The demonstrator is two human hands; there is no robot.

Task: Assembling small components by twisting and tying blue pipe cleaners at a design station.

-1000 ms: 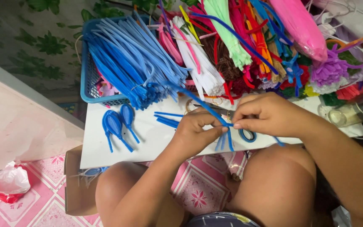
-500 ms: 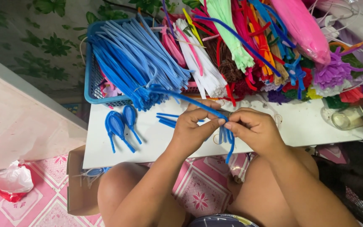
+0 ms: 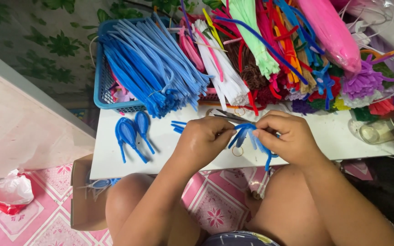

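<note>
My left hand [image 3: 204, 142] and my right hand [image 3: 287, 135] meet over the white board [image 3: 338, 136] and both pinch a bent blue pipe cleaner [image 3: 247, 134]. Its loops fan out between my fingers and one end hangs down past my right palm. Three finished blue loop shapes [image 3: 132, 133] lie on the board to the left. A few short blue pieces [image 3: 178, 126] lie just left of my left hand. Scissors [image 3: 226, 116] rest on the board right behind my hands.
A blue basket [image 3: 103, 89] at the back left holds a big bundle of blue pipe cleaners [image 3: 153, 68]. Piles of pipe cleaners in many colours [image 3: 288, 50] fill the back. A clear jar [image 3: 381, 130] lies at the right. A cardboard box [image 3: 85, 200] and a plastic bag [image 3: 6, 193] sit on the pink floor.
My hands have drawn closer together around the blue pipe cleaner, and the long free end that arched up to the left is now folded into the loops.
</note>
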